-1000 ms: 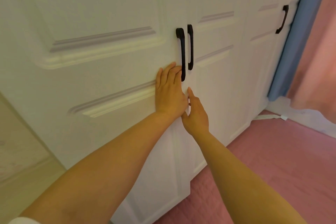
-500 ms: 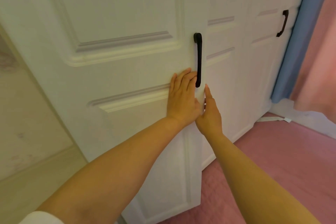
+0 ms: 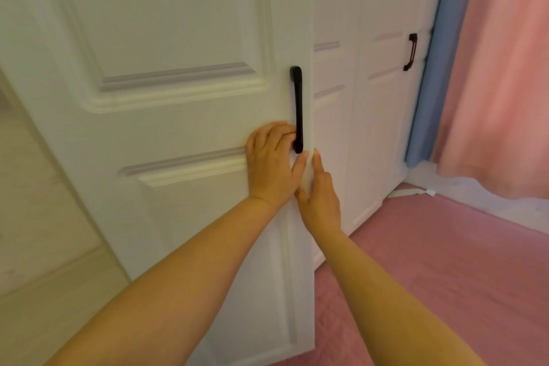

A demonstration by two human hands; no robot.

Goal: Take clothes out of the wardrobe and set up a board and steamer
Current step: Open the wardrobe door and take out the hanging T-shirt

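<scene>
We swing the white wardrobe door (image 3: 178, 128) open at centre frame.

Our left hand (image 3: 271, 163) curls its grip round the black handle's (image 3: 298, 110) lower end; our right hand (image 3: 319, 193), at its 4 o'clock, lies fingers straight along the door edge. Pink curtain (image 3: 499, 68) at 2 o'clock.
</scene>
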